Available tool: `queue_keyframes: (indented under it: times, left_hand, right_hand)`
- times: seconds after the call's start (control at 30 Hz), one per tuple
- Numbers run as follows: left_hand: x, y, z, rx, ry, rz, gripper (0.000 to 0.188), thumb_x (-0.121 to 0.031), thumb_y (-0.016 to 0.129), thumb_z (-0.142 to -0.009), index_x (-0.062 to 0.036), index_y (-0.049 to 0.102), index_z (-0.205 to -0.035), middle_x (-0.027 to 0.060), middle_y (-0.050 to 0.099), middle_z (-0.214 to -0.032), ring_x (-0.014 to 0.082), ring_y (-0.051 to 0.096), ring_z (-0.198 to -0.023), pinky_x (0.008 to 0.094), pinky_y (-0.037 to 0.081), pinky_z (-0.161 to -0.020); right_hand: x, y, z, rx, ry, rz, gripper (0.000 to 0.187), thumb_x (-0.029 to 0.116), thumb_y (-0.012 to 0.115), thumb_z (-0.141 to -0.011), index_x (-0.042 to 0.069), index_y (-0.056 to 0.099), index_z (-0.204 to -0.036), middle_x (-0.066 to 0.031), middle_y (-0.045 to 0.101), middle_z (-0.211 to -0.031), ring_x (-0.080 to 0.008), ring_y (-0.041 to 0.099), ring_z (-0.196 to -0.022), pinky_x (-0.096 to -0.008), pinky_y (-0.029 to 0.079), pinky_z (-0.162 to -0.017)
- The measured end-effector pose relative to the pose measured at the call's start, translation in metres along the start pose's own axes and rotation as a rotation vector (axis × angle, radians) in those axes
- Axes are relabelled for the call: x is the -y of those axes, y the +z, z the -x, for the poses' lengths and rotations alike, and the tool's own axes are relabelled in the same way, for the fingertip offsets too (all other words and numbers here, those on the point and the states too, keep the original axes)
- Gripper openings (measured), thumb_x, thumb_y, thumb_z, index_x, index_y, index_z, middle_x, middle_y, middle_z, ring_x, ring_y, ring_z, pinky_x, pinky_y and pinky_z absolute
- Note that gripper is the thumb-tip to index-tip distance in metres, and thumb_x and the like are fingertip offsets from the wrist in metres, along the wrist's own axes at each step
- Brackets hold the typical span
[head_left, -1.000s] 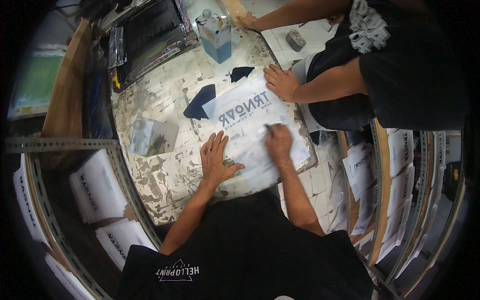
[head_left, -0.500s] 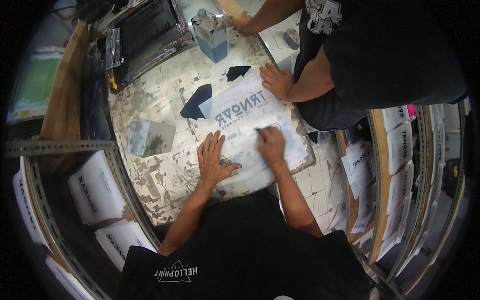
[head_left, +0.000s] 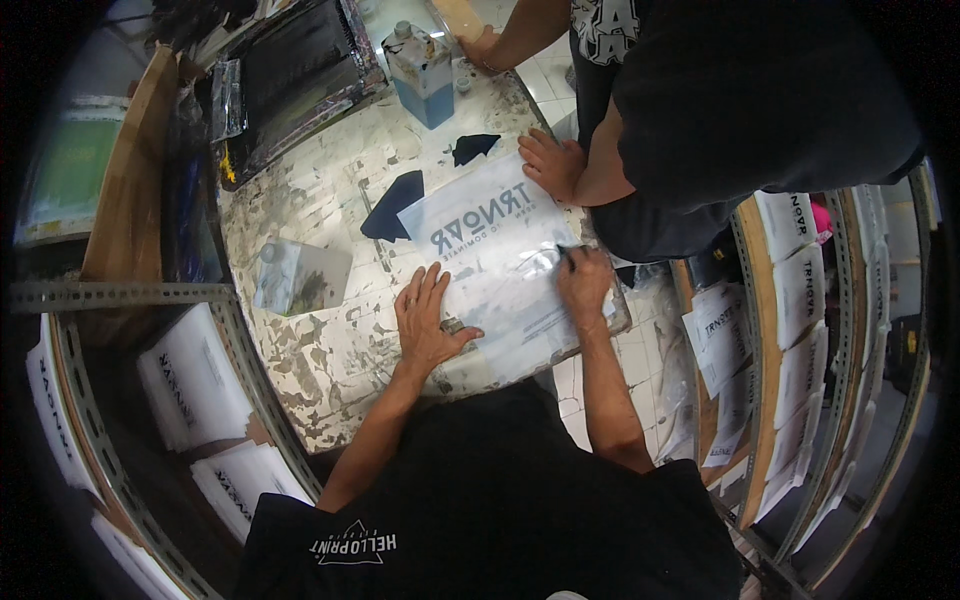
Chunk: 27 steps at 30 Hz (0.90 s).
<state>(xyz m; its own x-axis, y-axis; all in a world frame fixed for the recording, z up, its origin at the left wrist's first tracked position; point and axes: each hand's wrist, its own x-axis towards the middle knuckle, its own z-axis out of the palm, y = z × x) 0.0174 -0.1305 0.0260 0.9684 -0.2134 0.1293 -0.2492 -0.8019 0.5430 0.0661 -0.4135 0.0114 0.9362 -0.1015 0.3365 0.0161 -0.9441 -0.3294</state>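
Note:
A translucent white plastic bag [head_left: 505, 285] with dark printed lettering lies flat on the worn table [head_left: 300, 365]. My left hand [head_left: 425, 325] rests palm down at the bag's left edge, fingers spread. Near the bag's right edge, my right hand [head_left: 587, 285] pinches a small dark piece [head_left: 567, 262], apparently a scrap of cloth, pressed against the plastic; most of it is hidden by the fingers. One navy cloth scrap [head_left: 397, 208] lies by the bag's left corner. A second dark scrap [head_left: 476, 149] sits beyond the bag.
A co-worker's hand [head_left: 552, 165] touches the bag's far right corner. Beyond the scraps stands a jug of blue liquid [head_left: 425, 95]; a translucent jug [head_left: 300, 275] is at left. A framed screen [head_left: 290, 80] occupies the far left. Shelves with printed bags [head_left: 795, 290] flank both sides.
My right hand has slid right across the bag, from its middle toward the right edge, still pinching the dark piece. My left hand has stayed in place. The co-worker's body has shifted slightly left.

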Motion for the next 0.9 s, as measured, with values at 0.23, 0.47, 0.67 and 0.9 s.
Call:
queue_keyframes:
  times: [0.23,0.47,0.67,0.9]
  left_hand:
    - [0.002,0.001,0.001,-0.01,0.008,0.008,0.106,-0.064,0.084,-0.058,0.0012,0.055,-0.136,0.0154,0.045,-0.152,0.0341,0.036,-0.144,0.0485,0.023,-0.116]
    - [0.002,0.001,0.001,-0.017,0.017,0.003,0.105,-0.063,0.084,-0.058,0.0015,0.055,-0.136,0.0154,0.045,-0.152,0.0351,0.036,-0.144,0.0483,0.023,-0.116]
    - [0.003,0.001,0.001,0.015,-0.012,0.003,0.106,-0.066,0.083,-0.058,0.0013,0.056,-0.136,0.0154,0.045,-0.153,0.0348,0.035,-0.144,0.0479,0.023,-0.116]
    - [0.002,0.0,0.001,-0.005,0.006,0.008,0.106,-0.068,0.081,-0.06,0.0019,0.056,-0.136,0.0159,0.046,-0.152,0.0343,0.036,-0.144,0.0479,0.022,-0.116]
  right_hand:
    - [-0.005,-0.001,0.008,-0.015,0.004,-0.069,0.016,0.007,0.07,-0.076,0.003,0.072,-0.091,-0.0165,0.065,-0.086,-0.0362,0.063,-0.081,-0.0471,0.05,-0.073]
    - [-0.001,-0.001,0.027,0.024,-0.025,-0.216,0.017,0.01,0.072,-0.076,0.004,0.073,-0.091,-0.019,0.066,-0.089,-0.04,0.064,-0.083,-0.0484,0.051,-0.078]
    - [0.009,-0.001,0.024,0.111,-0.104,-0.199,0.018,0.009,0.069,-0.076,0.004,0.073,-0.094,-0.0158,0.065,-0.088,-0.0365,0.062,-0.087,-0.0461,0.048,-0.081]
    - [-0.009,0.009,0.01,-0.004,-0.023,-0.128,0.017,0.009,0.071,-0.074,0.006,0.072,-0.09,-0.0174,0.065,-0.086,-0.0367,0.062,-0.083,-0.0466,0.049,-0.078]
